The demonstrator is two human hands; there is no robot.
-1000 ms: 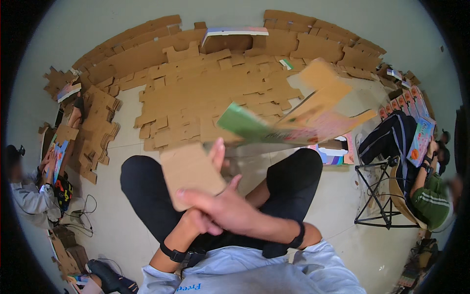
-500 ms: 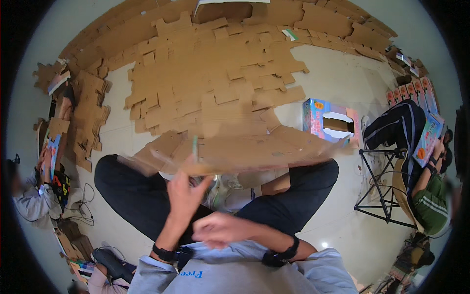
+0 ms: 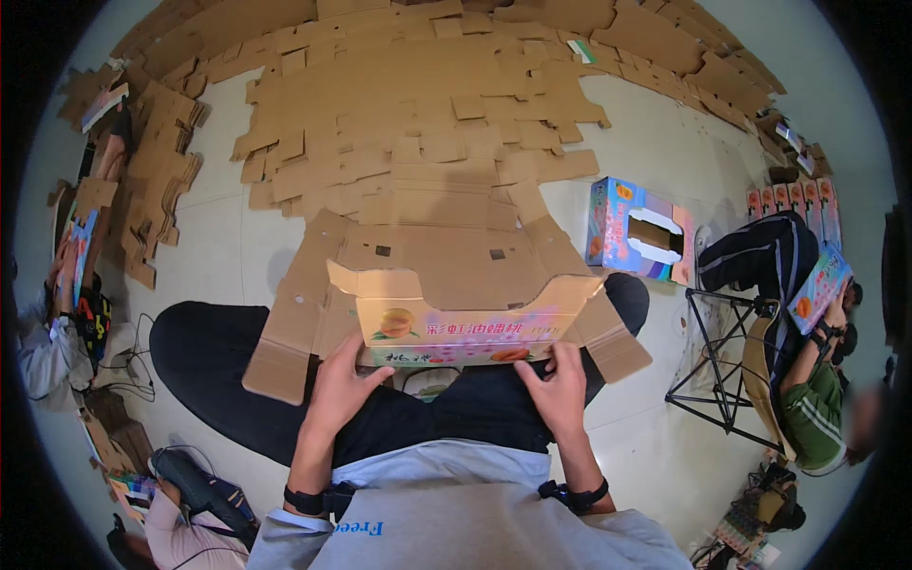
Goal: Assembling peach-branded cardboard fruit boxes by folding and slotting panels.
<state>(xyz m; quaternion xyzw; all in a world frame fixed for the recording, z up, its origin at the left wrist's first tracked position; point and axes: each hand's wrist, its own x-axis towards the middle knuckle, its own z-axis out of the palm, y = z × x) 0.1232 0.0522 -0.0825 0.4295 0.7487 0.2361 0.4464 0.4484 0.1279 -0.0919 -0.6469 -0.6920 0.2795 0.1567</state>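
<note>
A partly folded cardboard fruit box (image 3: 475, 323) lies across my lap, brown inside, with a printed peach-coloured front panel standing up. Its side flaps spread outward, and the back panel leans away from me. At the near left corner my left hand (image 3: 340, 385) grips the lower edge, fingers partly hidden behind the card and thumb toward the middle. My right hand (image 3: 560, 385) holds the same edge near the right corner, with its thumb also pointing inward.
Flattened cardboard sheets (image 3: 380, 123) cover the floor ahead. A finished blue-and-pink box (image 3: 608, 223) stands to the right, near a black-framed stool (image 3: 717, 351) and a person (image 3: 817, 399) holding a printed box. At left, another person handles cardboard beside stacked sheets (image 3: 161, 190).
Both hands have come to the box's near edge, apart from each other; before, they were blurred over my lap. The printed front panel now stands up facing me.
</note>
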